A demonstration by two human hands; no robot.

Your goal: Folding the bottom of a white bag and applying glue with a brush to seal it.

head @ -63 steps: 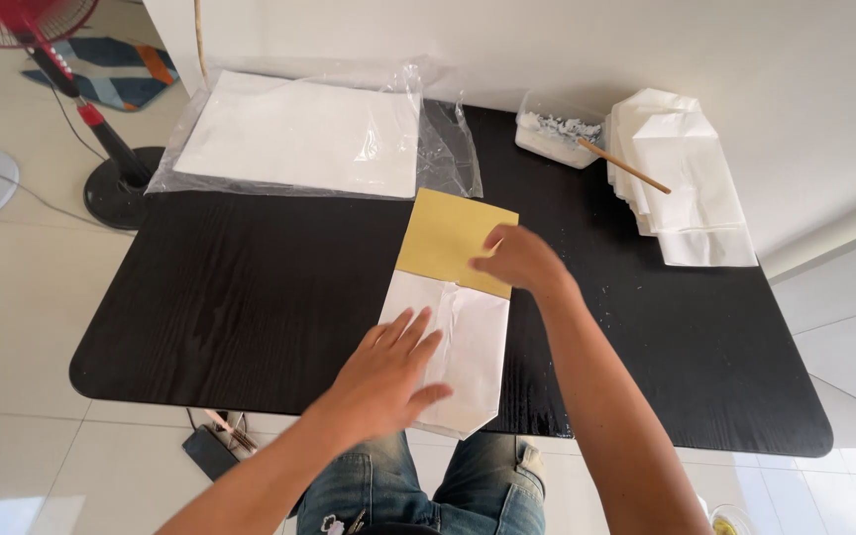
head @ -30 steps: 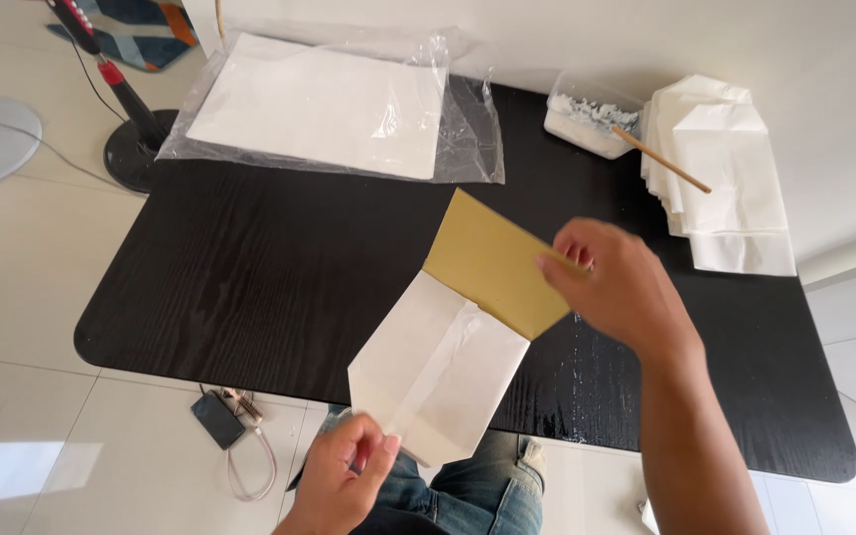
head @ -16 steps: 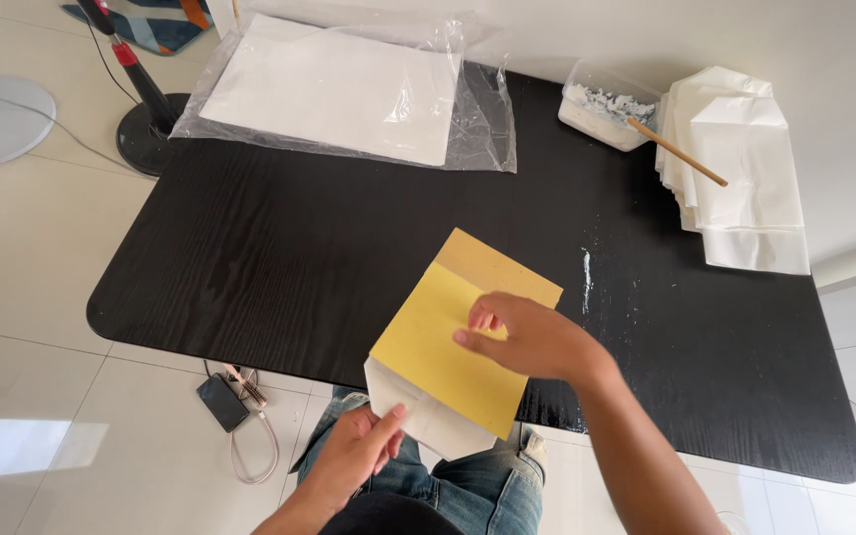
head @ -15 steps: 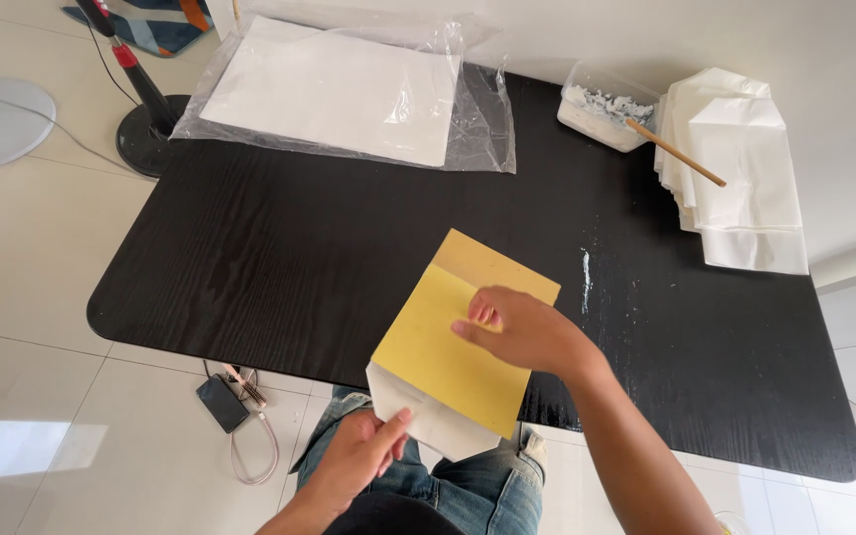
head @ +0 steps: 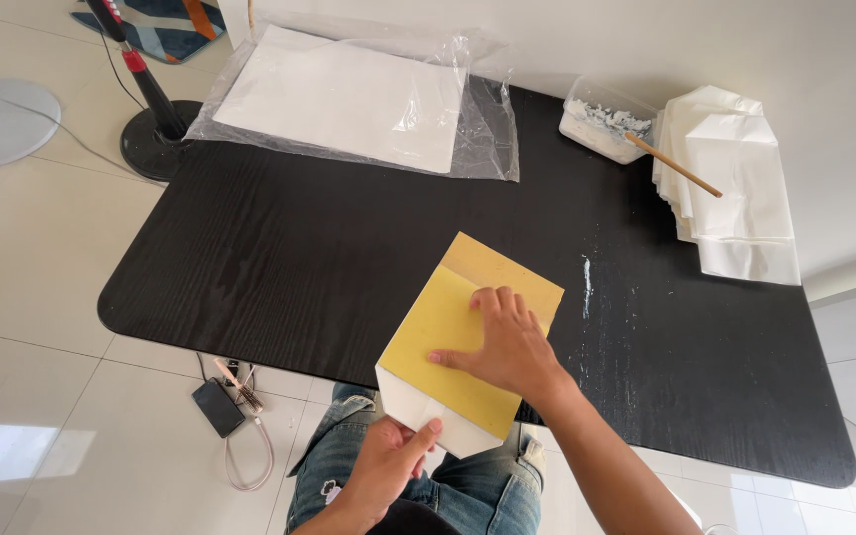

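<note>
The table (head: 279, 267) is black with a fine wood grain, streaked with white smears near its right half. On its near edge lies a mustard-yellow sheet (head: 448, 337) over a white paper bag (head: 428, 411). At the far edge, white paper (head: 339, 94) sits inside clear, glossy plastic. Toward the far right corner a clear tub (head: 601, 124) holds white paste, beside a stack of white bags (head: 740, 188) (a tan wooden stick (head: 674, 164) lies across them). The jeans (head: 468, 490) are faded blue.

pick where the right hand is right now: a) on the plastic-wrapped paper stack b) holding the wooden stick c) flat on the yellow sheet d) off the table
c: the right hand lies palm down on the yellow sheet, while the wooden stick rests untouched in the container at the far side of the table.
</note>
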